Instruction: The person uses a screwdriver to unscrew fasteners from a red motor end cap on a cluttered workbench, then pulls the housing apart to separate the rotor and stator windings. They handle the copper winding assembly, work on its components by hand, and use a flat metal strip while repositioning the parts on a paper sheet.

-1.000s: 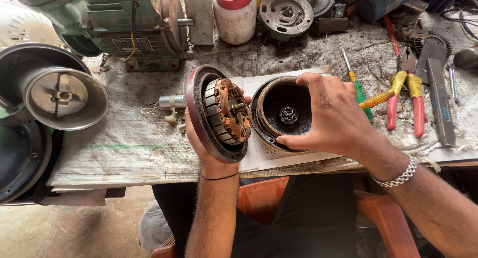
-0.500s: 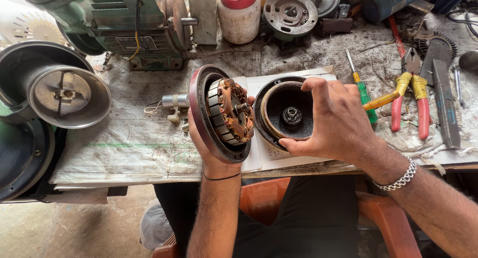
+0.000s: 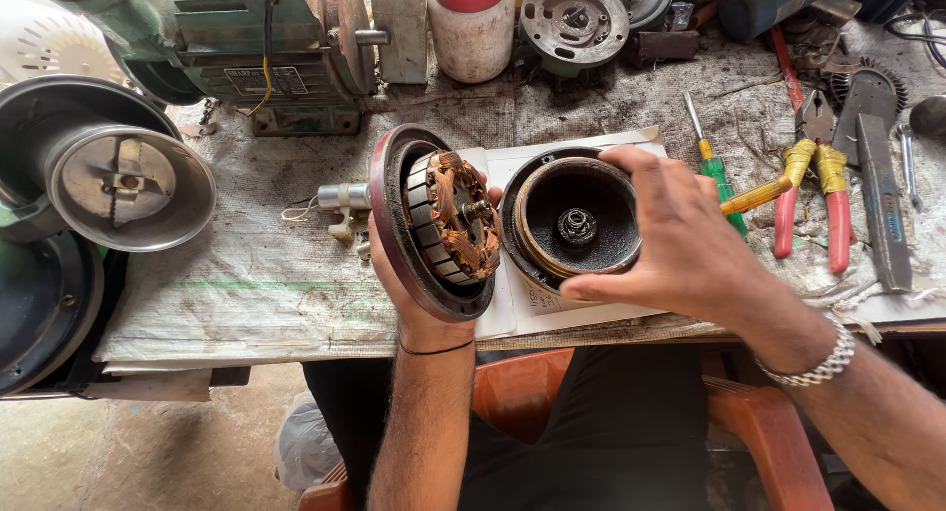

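Bench [image 3: 246, 304] crowded; green motor [image 3: 246, 48] at back is cut off by the frame. Fan motor split in two above the bench edge: left hand [image 3: 419, 294] cups the stator [image 3: 439, 225] from behind, right hand [image 3: 680, 235] wraps fingers round the cover [image 3: 572, 225]. Looks like the inspection or rejoin step; next move needs shaft lined up with bearing. Left palm grip hidden, winding condition unclear.

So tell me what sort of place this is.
Most likely a small motor or fan repair workshop. The left hand holds a copper-wound stator, the right hand a round motor cover, and pliers and a screwdriver lie on the cluttered bench.
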The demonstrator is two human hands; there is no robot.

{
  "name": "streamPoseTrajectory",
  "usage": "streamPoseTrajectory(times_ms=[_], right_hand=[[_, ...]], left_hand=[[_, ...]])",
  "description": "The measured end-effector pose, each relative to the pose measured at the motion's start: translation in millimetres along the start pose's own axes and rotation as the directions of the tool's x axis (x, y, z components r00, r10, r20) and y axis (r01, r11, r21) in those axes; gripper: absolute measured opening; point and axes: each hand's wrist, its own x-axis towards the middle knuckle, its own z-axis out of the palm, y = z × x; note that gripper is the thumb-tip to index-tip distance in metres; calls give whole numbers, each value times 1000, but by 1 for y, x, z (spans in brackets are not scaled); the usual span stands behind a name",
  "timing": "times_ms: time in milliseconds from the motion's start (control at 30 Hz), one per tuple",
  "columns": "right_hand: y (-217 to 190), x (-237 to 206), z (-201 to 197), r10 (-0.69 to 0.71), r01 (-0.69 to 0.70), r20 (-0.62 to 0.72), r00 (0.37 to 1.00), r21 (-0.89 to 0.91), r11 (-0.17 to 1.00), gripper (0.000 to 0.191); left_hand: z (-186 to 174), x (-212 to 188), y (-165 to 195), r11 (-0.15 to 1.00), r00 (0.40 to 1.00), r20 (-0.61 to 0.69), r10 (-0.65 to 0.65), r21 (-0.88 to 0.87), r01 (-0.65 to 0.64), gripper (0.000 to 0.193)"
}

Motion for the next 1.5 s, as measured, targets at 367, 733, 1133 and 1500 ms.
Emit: streamPoseTrajectory(times_ms=[367,733,1133,1500], right_hand=[[-5,-2,1,13,-13,94,996,5,1000,144],[13,43,1,182,-189,144,973,42,981,135],[20,99,29,177,-195,108,978,195,961,118],[6,140,57,48,-62,58,997,266,962,119]], left_hand=[[-1,0,-1,999,998,55,40,26,-41,58],[0,-4,0,998,1000,24,8,-67,-6,62],[-13,-11,-6,858,958,-25,287,452,-245,33],[-10,-12,-8,884,920,-155,360,373,-283,42]])
